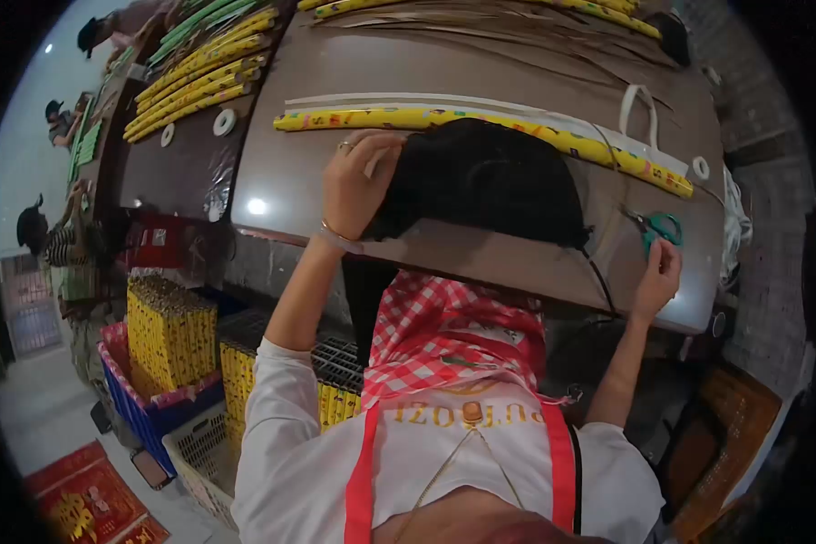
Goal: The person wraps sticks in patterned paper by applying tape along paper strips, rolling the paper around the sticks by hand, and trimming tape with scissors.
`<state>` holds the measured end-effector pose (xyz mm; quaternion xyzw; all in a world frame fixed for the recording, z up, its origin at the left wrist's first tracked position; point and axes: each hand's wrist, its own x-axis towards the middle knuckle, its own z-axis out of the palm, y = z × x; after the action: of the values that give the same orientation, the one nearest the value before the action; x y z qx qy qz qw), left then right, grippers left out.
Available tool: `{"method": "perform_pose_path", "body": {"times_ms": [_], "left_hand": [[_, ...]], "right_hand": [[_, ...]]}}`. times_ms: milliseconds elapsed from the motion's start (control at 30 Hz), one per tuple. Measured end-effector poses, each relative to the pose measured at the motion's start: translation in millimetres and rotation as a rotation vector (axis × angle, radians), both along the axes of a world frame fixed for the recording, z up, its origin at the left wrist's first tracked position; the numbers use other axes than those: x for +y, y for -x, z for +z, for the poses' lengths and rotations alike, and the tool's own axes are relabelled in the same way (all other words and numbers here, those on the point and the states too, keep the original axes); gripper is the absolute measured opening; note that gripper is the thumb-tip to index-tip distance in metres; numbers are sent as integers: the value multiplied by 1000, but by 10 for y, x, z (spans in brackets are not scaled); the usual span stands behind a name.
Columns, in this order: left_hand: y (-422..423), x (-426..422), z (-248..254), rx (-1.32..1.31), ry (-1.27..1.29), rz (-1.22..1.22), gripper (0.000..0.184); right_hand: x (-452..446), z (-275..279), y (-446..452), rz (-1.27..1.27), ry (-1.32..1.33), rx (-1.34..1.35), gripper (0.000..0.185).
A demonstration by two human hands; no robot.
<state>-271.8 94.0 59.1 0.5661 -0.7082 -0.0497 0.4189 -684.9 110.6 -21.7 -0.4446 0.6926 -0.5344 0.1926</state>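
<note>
My left hand (361,181) is bent with its fingertips drawn together at the left edge of a large black, dome-shaped thing (490,181); what the fingers hold, if anything, is hidden. A black cord (598,272) hangs from that thing's right end. Behind it, a long yellow patterned roll (354,120) lies across the table beside a white strip (335,102). My right hand (659,283) has its fingers closed at the handles of teal-handled scissors (662,225), whose blades point left.
More yellow rolls (199,86) and white tape rings (225,121) lie on the left table. Brown strips (517,45) stretch along the far side. Below left, a blue crate (145,412) holds yellow bundled tubes (168,335). Other people (59,122) are at the far left.
</note>
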Motion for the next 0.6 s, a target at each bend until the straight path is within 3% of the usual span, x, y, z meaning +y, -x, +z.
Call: {"method": "perform_pose_path", "body": {"times_ms": [100,233,300,400,600], "left_hand": [[213,-312,42,-47,37,-101,13],[365,-947,-65,-174,-94,-218,13],[471,-1239,-118,-264,-383,-259,17],[580,-1611,-300,-352,-469,-317,21],[692,-1774,-397,-279,-656,-350,22]], "right_hand": [[10,-50,26,31,47,23,15],[26,16,-24,17,75,17,12],[24,64,-67,-5,70,66,11],[7,-27,-22,14,141,78,10],[51,202,-161,-3,78,258,7]]}}
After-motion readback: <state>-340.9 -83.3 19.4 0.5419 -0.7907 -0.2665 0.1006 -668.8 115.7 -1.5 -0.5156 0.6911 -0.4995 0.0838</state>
